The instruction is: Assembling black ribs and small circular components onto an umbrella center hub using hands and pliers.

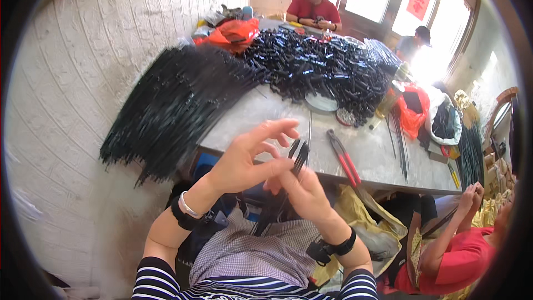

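My right hand (304, 193) is closed round a small bunch of thin black strips (300, 156). Their upper ends stand above my thumb, and dark lengths hang below my fist over my lap. Beside it, my left hand (250, 155) has its fingers stretched and apart, its thumb tip close to the bunch; I cannot tell whether it touches. Both hands are in front of the near edge of the grey table (266, 112). Past my right hand, pliers with red handles (344, 158) lie on the tabletop.
Long black rods (166, 105) overhang the table's left end. Short black tubular pieces (327, 66) are heaped behind a round dish (321, 101). Red bags (233, 34) lie far left and right. A person in red (452, 258) sits close at right; two people (314, 8) work beyond.
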The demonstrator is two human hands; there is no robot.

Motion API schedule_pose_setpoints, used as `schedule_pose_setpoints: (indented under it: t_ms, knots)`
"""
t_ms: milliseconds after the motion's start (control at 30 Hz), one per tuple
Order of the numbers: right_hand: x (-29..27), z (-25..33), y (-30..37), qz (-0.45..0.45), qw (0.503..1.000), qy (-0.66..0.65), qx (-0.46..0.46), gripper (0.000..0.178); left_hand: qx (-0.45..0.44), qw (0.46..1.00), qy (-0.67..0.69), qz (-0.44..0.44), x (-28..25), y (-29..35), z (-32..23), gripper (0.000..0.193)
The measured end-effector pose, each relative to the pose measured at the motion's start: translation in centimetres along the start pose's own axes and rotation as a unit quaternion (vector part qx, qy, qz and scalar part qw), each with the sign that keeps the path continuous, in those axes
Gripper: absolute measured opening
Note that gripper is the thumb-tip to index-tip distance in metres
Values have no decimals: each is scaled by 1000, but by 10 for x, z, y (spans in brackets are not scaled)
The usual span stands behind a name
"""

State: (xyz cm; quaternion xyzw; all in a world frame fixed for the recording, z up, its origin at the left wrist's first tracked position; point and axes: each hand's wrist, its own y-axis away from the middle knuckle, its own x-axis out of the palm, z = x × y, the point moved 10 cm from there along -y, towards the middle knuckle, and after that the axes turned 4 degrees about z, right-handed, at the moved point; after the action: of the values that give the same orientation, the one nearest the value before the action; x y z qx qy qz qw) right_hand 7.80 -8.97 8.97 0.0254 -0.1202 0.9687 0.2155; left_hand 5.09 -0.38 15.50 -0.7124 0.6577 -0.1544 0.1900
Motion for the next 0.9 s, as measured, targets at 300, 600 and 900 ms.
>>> schedule_pose_setpoints:
  t_ms: [300, 600, 900]
  knots:
    - [6, -10, -7, 56, 997, -50, -2, 26, -137, 986, 41, 87, 8, -12, 14, 31]
    - [-11, -4, -7, -9, 999, 31, 42, 22, 58, 989, -133, 14, 6, -26, -7, 25]
    - [-48, 56, 19, -244, 917, 281, -142, 24, 15, 987, -162, 20, 12, -33, -2, 25]
